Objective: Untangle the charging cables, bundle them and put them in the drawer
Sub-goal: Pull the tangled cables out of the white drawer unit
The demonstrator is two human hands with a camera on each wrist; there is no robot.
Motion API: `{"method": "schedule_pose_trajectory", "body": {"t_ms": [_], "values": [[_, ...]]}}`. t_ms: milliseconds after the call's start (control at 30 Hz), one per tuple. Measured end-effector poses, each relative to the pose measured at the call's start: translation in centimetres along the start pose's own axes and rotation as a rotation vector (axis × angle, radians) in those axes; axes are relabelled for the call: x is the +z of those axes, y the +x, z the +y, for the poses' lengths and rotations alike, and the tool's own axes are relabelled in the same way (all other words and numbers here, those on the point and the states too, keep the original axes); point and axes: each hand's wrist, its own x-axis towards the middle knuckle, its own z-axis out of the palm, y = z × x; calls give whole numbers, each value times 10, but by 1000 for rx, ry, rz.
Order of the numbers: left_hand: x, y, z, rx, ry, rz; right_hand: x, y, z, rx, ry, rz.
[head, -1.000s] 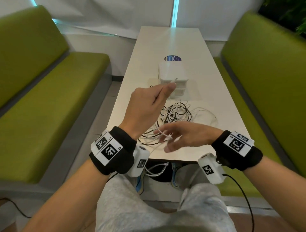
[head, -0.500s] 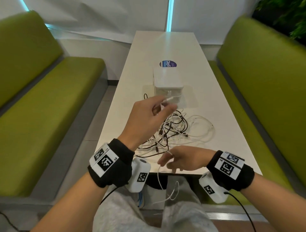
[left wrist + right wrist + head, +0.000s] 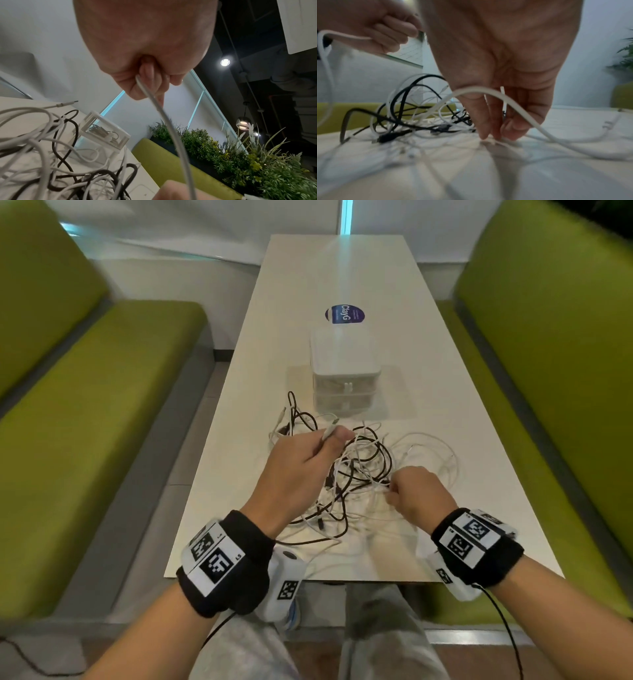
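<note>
Your left hand (image 3: 301, 470) clenches a white cable (image 3: 169, 129) above the tangled cables (image 3: 356, 470) on the surface (image 3: 239, 460); your right hand (image 3: 419, 494) pinches a strand in the heap, near the drawer box (image 3: 345, 371).

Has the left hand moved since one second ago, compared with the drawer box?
Yes. The left hand has come down toward the person, from in front of the drawer box to over the cable tangle.

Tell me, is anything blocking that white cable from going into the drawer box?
Yes. The white cable pinched by the left hand still runs through the tangled pile, where the right hand picks at strands. The drawer box looks closed.
</note>
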Motion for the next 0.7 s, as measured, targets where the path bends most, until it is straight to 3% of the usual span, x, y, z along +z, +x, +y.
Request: {"method": "schedule_pose_trajectory", "body": {"t_ms": [167,400,500,600,700], "values": [[-1,-2,-8,-31,6,-32,5,-3,-3,-29,18,124],[-3,-2,-17,-27,-1,-8,-5,-11,-16,-12,-70,52],[-9,-4,-20,-20,-1,28,-12,-17,-26,-152,52,145],[-14,-6,-22,-29,-13,57,-19,-28,-47,-337,231,109],[-20,-10,-23,-27,-23,67,-25,-39,-61,-393,292,95]]}}
